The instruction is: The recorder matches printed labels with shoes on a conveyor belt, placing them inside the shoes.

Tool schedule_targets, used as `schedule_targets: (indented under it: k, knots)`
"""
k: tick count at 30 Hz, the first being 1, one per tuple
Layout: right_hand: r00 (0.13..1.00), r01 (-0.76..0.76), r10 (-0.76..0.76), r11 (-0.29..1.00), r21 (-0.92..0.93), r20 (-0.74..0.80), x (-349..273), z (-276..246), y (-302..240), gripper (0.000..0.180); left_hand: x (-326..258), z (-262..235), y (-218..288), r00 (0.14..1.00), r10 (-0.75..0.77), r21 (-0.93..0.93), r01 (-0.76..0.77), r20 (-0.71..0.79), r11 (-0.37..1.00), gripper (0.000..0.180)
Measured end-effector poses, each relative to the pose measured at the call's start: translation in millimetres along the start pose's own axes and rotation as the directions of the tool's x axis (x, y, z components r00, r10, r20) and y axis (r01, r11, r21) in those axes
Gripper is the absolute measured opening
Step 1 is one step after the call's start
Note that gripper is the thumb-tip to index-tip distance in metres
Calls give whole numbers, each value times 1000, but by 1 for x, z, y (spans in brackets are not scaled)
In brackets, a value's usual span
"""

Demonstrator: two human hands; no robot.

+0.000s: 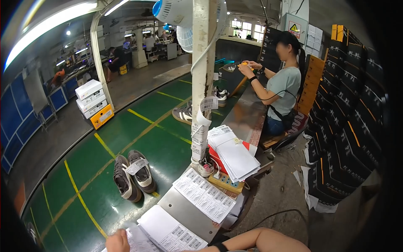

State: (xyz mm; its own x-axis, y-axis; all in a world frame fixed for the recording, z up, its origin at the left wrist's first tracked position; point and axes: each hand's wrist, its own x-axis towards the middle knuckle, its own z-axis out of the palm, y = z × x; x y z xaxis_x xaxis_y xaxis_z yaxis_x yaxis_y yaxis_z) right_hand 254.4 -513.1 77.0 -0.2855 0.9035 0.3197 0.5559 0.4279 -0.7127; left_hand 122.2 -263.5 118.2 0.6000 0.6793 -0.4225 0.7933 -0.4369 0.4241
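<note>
At the lower edge my left hand (117, 241) is closed, with curled fingers, on the edge of a printed label sheet (140, 238). Beside that sheet lies a stack of white label sheets (168, 229) on the grey metal plate (178, 205). My right forearm (260, 240), with a dark wristband, reaches in from the lower right. Its hand is almost wholly cut off by the lower edge, near the stack, so its fingers are hidden. Ahead on the green conveyor belt (92, 168) stands a pair of dark sneakers (126, 178), a white label lying across the right shoe.
Another label sheet (204, 195) lies by a power strip (226, 183) and a paper pile (235, 153). A white post (201, 63) rises at the belt's edge. A co-worker (281, 84) handles something orange. Black shoeboxes (344, 126) stack at right; several boxes (92, 101) stand far left.
</note>
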Motion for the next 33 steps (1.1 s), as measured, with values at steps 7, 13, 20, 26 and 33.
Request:
schedule_targets:
  k: [7,13,20,26,33]
  knots:
    - [977,131,-118,989,-64,177,4,5,11,51,-46,10,54,927,374,609,-313,29,729,78]
    - [945,-224,296,898,-379,142,-59,-67,10,57,-56,26,27,984,174,430,-148,-23,891,93]
    - [849,-170,518,446,-879,99,-148,-5,40,65,-67,44,24,962,127,751,-270,244,603,87]
    - [855,-96,518,218,-971,32,-141,6,34,58,-46,85,21,957,154,914,-281,245,291,72]
    - [571,35,821,-58,-998,-27,-118,36,21,55,-17,99,30,897,326,886,-388,300,253,69]
